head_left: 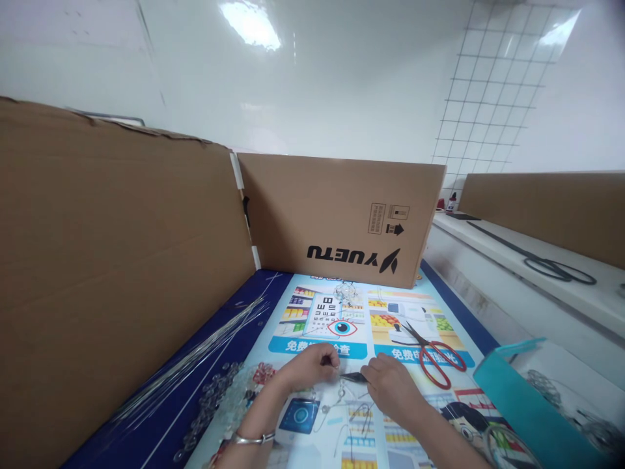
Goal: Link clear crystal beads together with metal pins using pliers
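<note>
My left hand, with a silver bangle on its wrist, is closed in a pinch over the printed table sheet. Something small and thin, seemingly wire, is at its fingertips, too fine to make out fully. To its right, my right hand is shut around small dark pliers. Their pointed tip points left, close to the left fingertips, while the handles are hidden in the fist. Just below lie a clear bead and several bent wire pieces on the sheet.
Red-handled scissors lie open at right, near a teal box holding wire pieces. Long straight wires and clear beads lie at left, red beads nearer. A wire ornament sits before the cardboard wall.
</note>
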A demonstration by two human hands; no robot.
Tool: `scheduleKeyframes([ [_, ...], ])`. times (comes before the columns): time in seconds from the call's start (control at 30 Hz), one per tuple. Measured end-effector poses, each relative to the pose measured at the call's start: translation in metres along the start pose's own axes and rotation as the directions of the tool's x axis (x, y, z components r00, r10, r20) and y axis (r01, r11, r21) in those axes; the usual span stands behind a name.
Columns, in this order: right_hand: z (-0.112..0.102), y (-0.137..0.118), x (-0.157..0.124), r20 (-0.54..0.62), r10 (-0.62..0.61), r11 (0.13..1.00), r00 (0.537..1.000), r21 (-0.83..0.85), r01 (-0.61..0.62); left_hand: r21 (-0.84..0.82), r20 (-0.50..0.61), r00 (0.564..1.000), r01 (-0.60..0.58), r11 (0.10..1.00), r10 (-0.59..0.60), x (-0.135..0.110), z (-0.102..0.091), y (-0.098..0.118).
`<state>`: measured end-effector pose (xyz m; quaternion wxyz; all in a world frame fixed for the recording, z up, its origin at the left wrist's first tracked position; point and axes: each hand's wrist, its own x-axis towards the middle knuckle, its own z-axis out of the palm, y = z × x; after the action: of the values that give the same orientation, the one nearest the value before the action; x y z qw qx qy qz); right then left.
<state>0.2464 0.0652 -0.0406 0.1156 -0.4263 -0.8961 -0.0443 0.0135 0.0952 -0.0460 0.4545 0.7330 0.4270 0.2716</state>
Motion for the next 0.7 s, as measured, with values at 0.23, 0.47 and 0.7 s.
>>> scheduleKeyframes([
  [0.23,-0.0020,0.0004,-0.0007,0.021,0.027,0.999,0.999,0.046,-0.028,-0.091,-0.006,1.000,0.028,0.995,-0.029,0.0014,0.0007,0.0016],
  [0.47,0.0019,-0.0022,-0.0004,0.003,0.023,0.999,1.000,0.032,-0.023,-0.138,-0.021,0.999,0.040,0.990,-0.043,0.0033,0.0033,-0.0037],
  [0.7,0.0035,0.0007,-0.0011,-0.025,0.035,0.999,0.999,-0.011,-0.035,-0.178,-0.015,0.999,0.042,0.983,-0.045,0.0030,0.0044,-0.0021],
])
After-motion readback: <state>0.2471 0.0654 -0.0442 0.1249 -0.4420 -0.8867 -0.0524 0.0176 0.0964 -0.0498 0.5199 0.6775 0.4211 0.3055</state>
